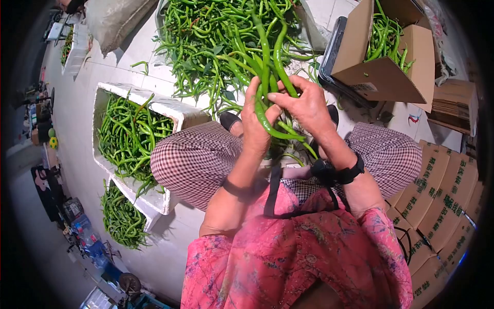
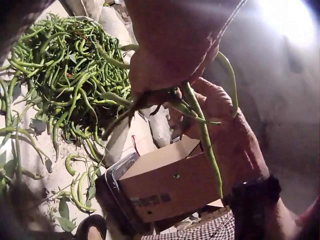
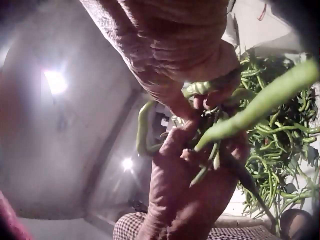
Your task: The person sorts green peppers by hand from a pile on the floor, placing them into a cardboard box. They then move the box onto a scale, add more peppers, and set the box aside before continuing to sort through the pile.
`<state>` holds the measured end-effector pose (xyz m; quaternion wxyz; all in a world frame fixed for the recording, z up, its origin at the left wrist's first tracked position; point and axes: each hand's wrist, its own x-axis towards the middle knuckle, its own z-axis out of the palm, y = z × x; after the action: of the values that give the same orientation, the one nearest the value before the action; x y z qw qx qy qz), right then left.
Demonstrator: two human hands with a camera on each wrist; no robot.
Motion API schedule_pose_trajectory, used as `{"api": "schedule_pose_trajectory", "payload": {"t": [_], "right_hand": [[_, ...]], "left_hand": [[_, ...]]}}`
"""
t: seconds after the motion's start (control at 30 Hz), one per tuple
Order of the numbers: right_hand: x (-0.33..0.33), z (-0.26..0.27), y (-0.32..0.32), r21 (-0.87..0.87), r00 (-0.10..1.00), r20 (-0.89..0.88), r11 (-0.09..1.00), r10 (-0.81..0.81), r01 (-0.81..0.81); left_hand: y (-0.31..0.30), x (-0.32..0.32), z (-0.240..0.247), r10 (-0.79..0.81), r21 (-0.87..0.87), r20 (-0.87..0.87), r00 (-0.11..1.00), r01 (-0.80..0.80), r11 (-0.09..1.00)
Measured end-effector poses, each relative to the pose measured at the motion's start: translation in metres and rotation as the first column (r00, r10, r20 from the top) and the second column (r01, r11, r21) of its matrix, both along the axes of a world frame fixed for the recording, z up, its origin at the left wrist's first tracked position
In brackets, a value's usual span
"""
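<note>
Fingers (image 1: pixel 251 92) of left hand (image 1: pixel 254 123) and right hand (image 1: pixel 311 107) grip long green peppers (image 1: pixel 279 56); leafy green pepper heap (image 1: pixel 198 31) beyond them, white foam crate (image 1: pixel 164 104) left, brown cardboard box (image 1: pixel 383 80) right.

Green print (image 1: pixel 448 202) on the brown cartons (image 1: pixel 419 220) includes "精品"; other characters are too blurred

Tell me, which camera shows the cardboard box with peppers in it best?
The head view: it shows the open cardboard box and the green peppers inside. The left wrist view shows mainly its outer side, partly hidden. In the right wrist view, I can't spot it.
</note>
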<state>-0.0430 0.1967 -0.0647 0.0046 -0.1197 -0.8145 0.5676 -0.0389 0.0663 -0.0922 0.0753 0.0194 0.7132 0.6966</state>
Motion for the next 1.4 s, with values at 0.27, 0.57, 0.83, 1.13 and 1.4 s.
{"api": "schedule_pose_trajectory", "payload": {"t": [0.27,0.57,0.83,1.13,1.4], "right_hand": [[-0.002,-0.017,0.025,-0.77,0.978,0.117,0.637,0.173,-0.02],[0.019,0.004,0.013,-0.403,0.939,-0.133,0.848,0.317,-0.344],[0.037,0.029,0.067,-0.948,0.987,-0.148,0.293,-0.063,-0.124],[0.032,-0.001,0.061,-0.866,0.982,0.108,0.471,-0.154,0.169],[0.016,-0.003,0.052,-0.892,0.952,0.305,0.349,-0.002,0.287]], "left_hand": [[0.004,-0.004,0.0,-0.095,0.728,0.298,0.95,-0.162,0.666],[-0.005,-0.018,-0.024,0.004,0.727,0.396,0.918,-0.316,0.61],[-0.023,-0.023,-0.008,-0.139,0.891,0.363,0.921,-0.3,0.342],[-0.021,-0.017,-0.006,-0.221,0.916,0.297,0.929,-0.213,0.339],[-0.01,-0.005,0.002,-0.196,0.845,0.264,0.944,-0.129,0.518]]}}
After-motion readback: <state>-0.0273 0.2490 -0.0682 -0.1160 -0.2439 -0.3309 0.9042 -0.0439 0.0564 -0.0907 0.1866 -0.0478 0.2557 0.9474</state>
